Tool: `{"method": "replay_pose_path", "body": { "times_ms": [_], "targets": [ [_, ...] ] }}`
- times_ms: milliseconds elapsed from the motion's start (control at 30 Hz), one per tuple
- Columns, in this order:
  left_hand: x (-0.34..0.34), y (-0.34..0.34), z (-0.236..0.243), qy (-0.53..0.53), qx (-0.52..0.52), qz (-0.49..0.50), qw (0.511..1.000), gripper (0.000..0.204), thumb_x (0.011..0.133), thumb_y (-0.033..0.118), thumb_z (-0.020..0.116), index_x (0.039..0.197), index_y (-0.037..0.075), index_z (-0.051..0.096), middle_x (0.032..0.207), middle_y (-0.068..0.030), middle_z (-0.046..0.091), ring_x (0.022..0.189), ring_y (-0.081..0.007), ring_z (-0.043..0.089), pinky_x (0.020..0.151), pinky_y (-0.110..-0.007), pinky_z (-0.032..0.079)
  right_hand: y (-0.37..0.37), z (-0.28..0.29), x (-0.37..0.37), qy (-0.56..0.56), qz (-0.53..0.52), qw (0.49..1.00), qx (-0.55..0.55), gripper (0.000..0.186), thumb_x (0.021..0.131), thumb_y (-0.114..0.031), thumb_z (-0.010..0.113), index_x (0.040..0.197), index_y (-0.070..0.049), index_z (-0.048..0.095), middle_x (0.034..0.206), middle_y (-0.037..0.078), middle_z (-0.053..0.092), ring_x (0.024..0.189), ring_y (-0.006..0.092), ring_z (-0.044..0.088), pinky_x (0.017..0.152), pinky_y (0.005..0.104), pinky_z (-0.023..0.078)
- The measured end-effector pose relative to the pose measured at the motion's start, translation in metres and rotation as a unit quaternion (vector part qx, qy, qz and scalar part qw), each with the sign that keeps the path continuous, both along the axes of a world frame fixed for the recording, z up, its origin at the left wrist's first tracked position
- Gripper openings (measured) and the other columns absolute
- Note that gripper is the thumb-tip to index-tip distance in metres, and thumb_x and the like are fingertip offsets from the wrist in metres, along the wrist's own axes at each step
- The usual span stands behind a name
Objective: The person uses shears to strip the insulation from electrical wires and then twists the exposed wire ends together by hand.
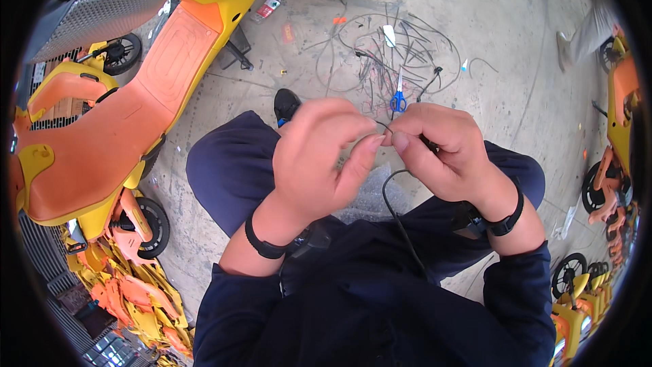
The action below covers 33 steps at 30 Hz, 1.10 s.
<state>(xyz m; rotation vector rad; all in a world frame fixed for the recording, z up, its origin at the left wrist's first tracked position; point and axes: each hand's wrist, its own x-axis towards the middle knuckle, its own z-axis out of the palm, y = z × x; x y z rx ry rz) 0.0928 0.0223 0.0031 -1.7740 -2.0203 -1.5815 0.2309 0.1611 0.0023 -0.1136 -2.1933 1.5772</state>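
Note:
In front of my lap, both hands meet over a thin black cable (401,221). My right hand (445,153) pinches it between thumb and forefinger, and the cable loops out below that hand and runs down across my dark clothes. Slightly smeared by motion, my left hand (316,156) has thumb and forefinger pinched together at a thin wire (384,126) that sticks out from the right fingertips. The exact wire end between the fingertips is too small to make out. Each wrist wears a black band.
Beyond my hands, blue-handled scissors (399,100) lie beside a tangle of cut cables (407,54) on the concrete floor. A plastic bottle (270,4) lies farther left. A yellow-orange scooter body (136,105) stands close on the left. Another person's leg (585,30) shows at far right.

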Motion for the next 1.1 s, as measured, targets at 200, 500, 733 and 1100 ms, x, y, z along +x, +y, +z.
{"method": "replay_pose_path", "body": {
  "times_ms": [200,500,733,1100],
  "targets": [
    [0.004,0.001,-0.006,0.086,-0.062,0.000,0.994,0.020,0.077,0.008,0.071,0.096,0.003,0.064,0.093,-0.0087,0.064,0.069,-0.0221,0.063,0.060,-0.028,0.050,0.000,-0.007,-0.003,0.034,-0.021,0.993,0.107,0.012,0.083,0.001,0.058,0.094,0.000,0.060,0.075,0.012,0.059,0.064,0.0288,0.059,0.054,0.0350,0.047],
    [0.005,0.000,-0.007,0.176,-0.149,0.007,0.973,0.021,0.077,0.002,0.067,0.098,0.001,0.063,0.090,-0.0102,0.064,0.074,-0.0265,0.064,0.061,-0.031,0.051,-0.002,-0.019,-0.004,0.012,-0.027,0.976,0.215,0.024,0.073,0.002,0.062,0.096,-0.001,0.058,0.079,0.014,0.060,0.068,0.0321,0.060,0.055,0.0392,0.048],
    [0.002,-0.002,-0.005,0.138,-0.165,-0.032,0.976,0.020,0.072,0.000,0.066,0.091,0.002,0.062,0.079,-0.0084,0.059,0.066,-0.0249,0.060,0.056,-0.033,0.049,0.000,-0.017,-0.003,-0.015,-0.003,0.978,0.208,0.021,0.071,-0.001,0.063,0.092,-0.001,0.059,0.077,0.012,0.059,0.067,0.0317,0.060,0.055,0.0391,0.048],
    [-0.006,0.000,-0.011,0.165,-0.118,-0.036,0.978,0.016,0.062,0.002,0.066,0.075,0.006,0.058,0.065,-0.0055,0.051,0.055,-0.0228,0.055,0.049,-0.032,0.044,0.000,-0.014,-0.002,-0.008,0.033,0.982,0.188,0.020,0.071,-0.002,0.063,0.091,-0.002,0.059,0.077,0.011,0.058,0.070,0.0312,0.060,0.057,0.0394,0.048]
  ]
}}
